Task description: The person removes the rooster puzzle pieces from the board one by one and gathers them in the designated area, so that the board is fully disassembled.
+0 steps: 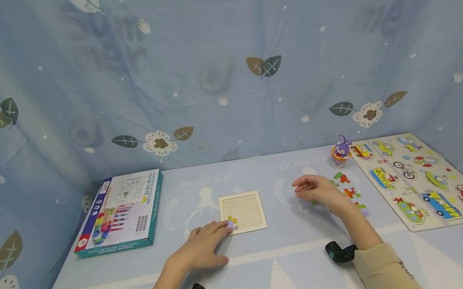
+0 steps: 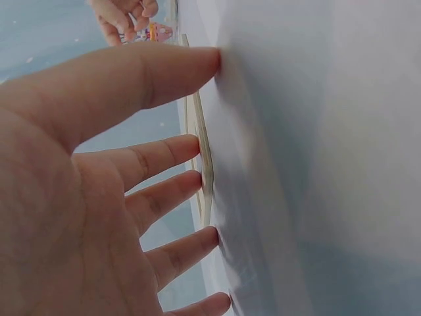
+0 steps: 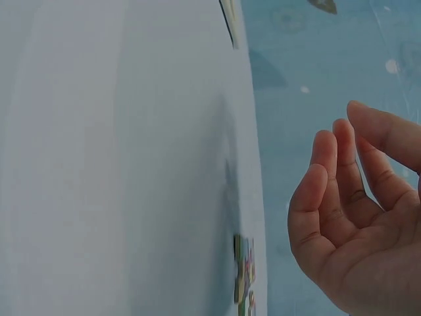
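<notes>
A shallow, light wooden puzzle tray [image 1: 250, 212] lies on the table, with a purple and yellow puzzle piece [image 1: 232, 223] in its lower left corner. My left hand [image 1: 203, 246] is spread flat at the tray's left side, its fingertips at the tray edge and the piece. In the left wrist view, fingers of the left hand [image 2: 85, 171] touch the tray rim [image 2: 206, 164]. Raised above the table to the right, my right hand [image 1: 321, 193] has loosely bent fingers and no visible object in them. Several colourful puzzle pieces [image 1: 350, 193] lie beside it, partly hidden by the hand and forearm.
At the left stands a flat teal-edged toy box [image 1: 120, 213]. A large wooden vehicle puzzle board [image 1: 426, 180] lies at the right, with a small purple figurine [image 1: 341, 149] by its far left corner. A patterned curtain [image 1: 217, 64] closes off the back.
</notes>
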`<state>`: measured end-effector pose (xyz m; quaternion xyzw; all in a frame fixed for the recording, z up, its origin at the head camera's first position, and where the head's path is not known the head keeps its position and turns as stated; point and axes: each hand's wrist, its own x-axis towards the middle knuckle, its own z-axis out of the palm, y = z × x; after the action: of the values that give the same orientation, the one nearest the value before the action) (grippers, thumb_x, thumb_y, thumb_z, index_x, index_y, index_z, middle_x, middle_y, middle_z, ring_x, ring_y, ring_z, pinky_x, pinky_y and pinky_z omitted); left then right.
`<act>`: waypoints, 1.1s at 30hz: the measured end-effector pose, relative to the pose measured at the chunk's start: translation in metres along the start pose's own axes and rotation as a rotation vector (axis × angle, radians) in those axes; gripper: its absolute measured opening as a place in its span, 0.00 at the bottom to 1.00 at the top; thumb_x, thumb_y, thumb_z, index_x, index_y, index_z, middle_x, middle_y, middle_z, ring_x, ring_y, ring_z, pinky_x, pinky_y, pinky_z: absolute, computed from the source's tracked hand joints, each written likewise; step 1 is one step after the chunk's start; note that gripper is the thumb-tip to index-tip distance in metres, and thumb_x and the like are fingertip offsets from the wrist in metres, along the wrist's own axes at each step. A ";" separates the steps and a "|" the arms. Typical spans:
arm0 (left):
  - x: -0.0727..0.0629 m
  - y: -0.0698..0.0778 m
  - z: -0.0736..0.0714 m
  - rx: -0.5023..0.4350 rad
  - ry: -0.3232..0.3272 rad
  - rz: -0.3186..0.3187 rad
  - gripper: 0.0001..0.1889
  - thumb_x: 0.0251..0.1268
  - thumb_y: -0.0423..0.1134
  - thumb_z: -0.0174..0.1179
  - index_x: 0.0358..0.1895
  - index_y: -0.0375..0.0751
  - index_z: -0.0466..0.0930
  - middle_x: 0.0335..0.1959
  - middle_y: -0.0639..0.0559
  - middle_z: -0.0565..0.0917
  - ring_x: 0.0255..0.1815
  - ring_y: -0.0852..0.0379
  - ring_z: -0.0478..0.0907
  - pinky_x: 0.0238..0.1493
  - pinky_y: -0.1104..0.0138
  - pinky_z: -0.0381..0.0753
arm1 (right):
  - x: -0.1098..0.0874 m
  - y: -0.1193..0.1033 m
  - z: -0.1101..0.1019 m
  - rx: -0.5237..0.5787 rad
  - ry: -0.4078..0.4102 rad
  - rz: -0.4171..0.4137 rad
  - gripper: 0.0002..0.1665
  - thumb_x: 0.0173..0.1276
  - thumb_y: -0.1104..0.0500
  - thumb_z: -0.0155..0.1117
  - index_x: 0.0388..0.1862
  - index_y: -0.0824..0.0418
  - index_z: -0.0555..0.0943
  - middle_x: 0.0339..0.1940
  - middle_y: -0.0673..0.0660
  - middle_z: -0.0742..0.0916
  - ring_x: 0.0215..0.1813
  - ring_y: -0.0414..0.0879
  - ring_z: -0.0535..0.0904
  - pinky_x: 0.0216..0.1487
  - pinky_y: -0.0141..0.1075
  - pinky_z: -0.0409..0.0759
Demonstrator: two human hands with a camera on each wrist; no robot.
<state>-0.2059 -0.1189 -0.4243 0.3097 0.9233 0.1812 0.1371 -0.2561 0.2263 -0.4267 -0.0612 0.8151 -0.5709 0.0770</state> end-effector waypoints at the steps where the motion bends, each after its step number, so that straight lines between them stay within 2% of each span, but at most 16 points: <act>1: 0.000 0.000 0.000 0.003 -0.001 0.001 0.34 0.53 0.43 0.63 0.65 0.41 0.65 0.69 0.45 0.61 0.70 0.41 0.55 0.62 0.41 0.52 | 0.001 -0.002 0.002 0.005 -0.003 -0.001 0.22 0.60 0.64 0.63 0.52 0.73 0.73 0.36 0.52 0.82 0.38 0.41 0.76 0.37 0.38 0.75; 8: 0.000 0.001 -0.001 -0.011 0.008 -0.017 0.33 0.53 0.41 0.64 0.65 0.43 0.66 0.71 0.40 0.56 0.70 0.42 0.55 0.63 0.42 0.52 | 0.005 -0.012 0.016 0.028 -0.025 -0.030 0.21 0.60 0.65 0.63 0.51 0.74 0.74 0.36 0.54 0.83 0.38 0.40 0.77 0.41 0.41 0.76; 15: 0.000 0.000 -0.001 -0.022 0.010 -0.041 0.33 0.52 0.41 0.64 0.64 0.44 0.67 0.69 0.36 0.58 0.69 0.40 0.57 0.64 0.43 0.52 | 0.012 -0.020 0.032 0.030 -0.022 0.009 0.20 0.60 0.66 0.63 0.51 0.72 0.75 0.36 0.54 0.83 0.38 0.41 0.77 0.44 0.42 0.76; 24: 0.001 -0.002 0.000 -0.023 0.006 -0.034 0.33 0.51 0.42 0.64 0.64 0.44 0.67 0.69 0.37 0.58 0.69 0.41 0.57 0.64 0.43 0.52 | 0.018 -0.026 0.052 0.039 -0.055 -0.018 0.18 0.58 0.67 0.63 0.49 0.71 0.77 0.37 0.58 0.83 0.37 0.41 0.77 0.41 0.40 0.76; 33: 0.002 -0.007 0.001 -0.029 0.019 -0.089 0.35 0.51 0.44 0.65 0.63 0.39 0.64 0.68 0.42 0.63 0.69 0.46 0.59 0.65 0.45 0.49 | 0.024 -0.028 0.074 0.025 -0.077 -0.022 0.16 0.56 0.70 0.63 0.44 0.71 0.78 0.32 0.56 0.82 0.32 0.41 0.76 0.34 0.34 0.74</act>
<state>-0.2108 -0.1227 -0.4286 0.2647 0.9346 0.1911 0.1408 -0.2648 0.1440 -0.4267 -0.0914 0.8036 -0.5790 0.1028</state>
